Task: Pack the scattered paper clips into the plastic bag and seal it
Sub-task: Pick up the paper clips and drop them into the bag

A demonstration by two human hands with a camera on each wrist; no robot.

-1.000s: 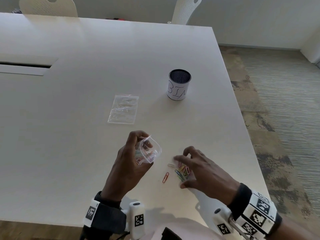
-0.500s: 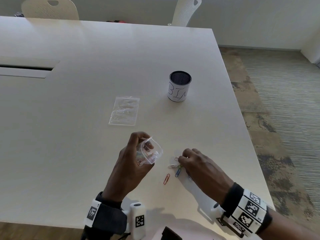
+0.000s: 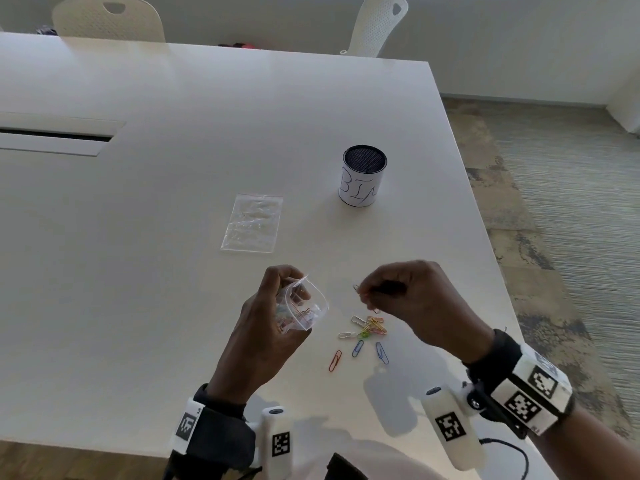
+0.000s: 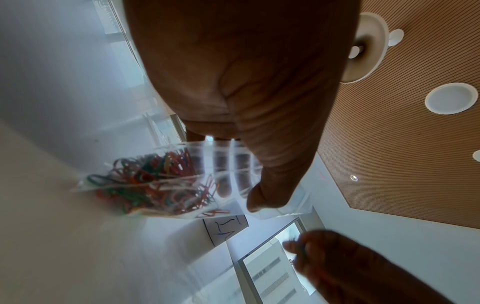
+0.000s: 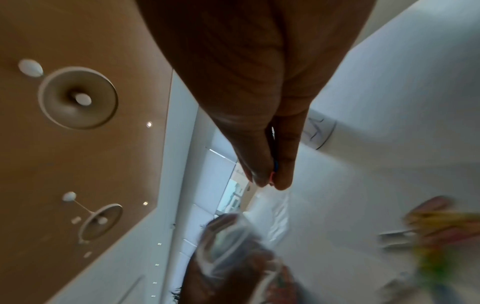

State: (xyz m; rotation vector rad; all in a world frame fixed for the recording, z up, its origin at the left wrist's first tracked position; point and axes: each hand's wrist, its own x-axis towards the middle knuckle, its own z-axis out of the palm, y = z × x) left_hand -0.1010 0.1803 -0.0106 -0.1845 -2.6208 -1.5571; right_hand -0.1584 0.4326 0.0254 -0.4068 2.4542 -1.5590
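Note:
My left hand (image 3: 277,306) grips a small clear plastic bag (image 3: 299,308) above the white table (image 3: 173,168), its mouth held wide. The bag (image 4: 161,181) holds several coloured paper clips. My right hand (image 3: 384,292) is raised to the right of the bag and pinches a few paper clips (image 3: 358,291) between thumb and fingers; a clip's blue and red edge (image 5: 274,170) shows at the fingertips. Several loose paper clips (image 3: 369,329) lie on the table below, with a red one (image 3: 335,361) and two blue ones (image 3: 381,353) nearer me.
A second clear bag (image 3: 252,227) lies flat on the table further back. A black mesh cup (image 3: 363,174) with a white label stands behind and to the right. The table's right edge (image 3: 485,220) is close by. Two chairs (image 3: 107,19) stand at the far side.
My right hand has lifted off the pile of clips with a few pinched in its fingers and moved up beside the bag's mouth. The left hand and bag stayed put.

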